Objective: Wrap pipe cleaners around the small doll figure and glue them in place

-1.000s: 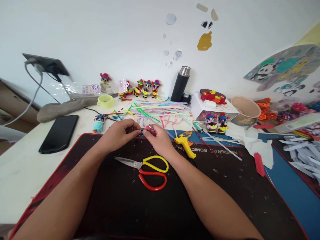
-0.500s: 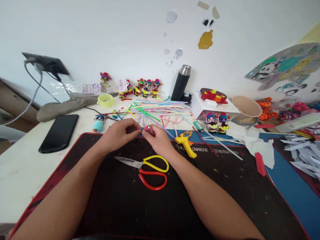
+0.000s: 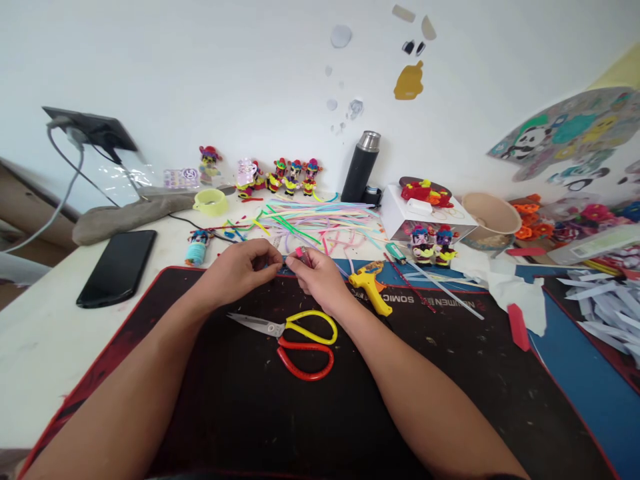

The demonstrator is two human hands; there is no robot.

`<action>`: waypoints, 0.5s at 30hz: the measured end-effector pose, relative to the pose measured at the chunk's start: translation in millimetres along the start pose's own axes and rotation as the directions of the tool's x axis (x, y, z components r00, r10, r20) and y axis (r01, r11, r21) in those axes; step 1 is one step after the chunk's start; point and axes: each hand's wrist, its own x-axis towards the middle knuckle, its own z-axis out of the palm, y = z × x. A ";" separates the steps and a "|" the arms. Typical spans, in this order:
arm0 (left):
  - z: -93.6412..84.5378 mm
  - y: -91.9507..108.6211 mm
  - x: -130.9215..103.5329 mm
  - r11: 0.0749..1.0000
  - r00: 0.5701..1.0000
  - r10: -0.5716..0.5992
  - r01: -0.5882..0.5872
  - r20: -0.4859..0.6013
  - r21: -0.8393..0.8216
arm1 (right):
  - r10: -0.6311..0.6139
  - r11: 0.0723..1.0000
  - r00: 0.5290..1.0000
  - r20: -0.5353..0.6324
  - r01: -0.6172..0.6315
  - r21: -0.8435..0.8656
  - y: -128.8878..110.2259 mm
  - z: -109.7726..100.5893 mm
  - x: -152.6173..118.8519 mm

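Observation:
Near the far edge of the black mat, my left hand (image 3: 247, 268) has thumb and forefinger pinched on something tiny and dark that I cannot make out. Close beside it, my right hand (image 3: 316, 275) is closed round what looks like a small lighter (image 3: 301, 251); its pink and metal end shows above the thumb, while the fingers hide the rest. The fingertips of both hands almost meet. Below them lie scissors (image 3: 280, 330) with one yellow and one red handle, blades slightly apart and pointing left. A yellow glue gun (image 3: 371, 287) rests right of my right hand.
Loose pipe cleaners (image 3: 320, 220) are heaped behind my hands. Several small figures (image 3: 295, 177) stand along the wall, near a dark thermos (image 3: 361, 167). A phone (image 3: 117, 269) lies at left, near a turquoise-wrapped figure (image 3: 197, 249). A white box (image 3: 425, 220) and paper strips (image 3: 603, 310) are at right.
My right hand has turned slightly, and more of its curled fingers show. The two hands remain close together; the scissors and glue gun stay put.

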 end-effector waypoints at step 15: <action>-2.6 -4.4 -0.4 0.984 0.964 -0.180 0.180 -0.198 -0.014 | 0.031 0.978 0.999 -0.028 -0.024 0.208 -13.3 1.2 -3.7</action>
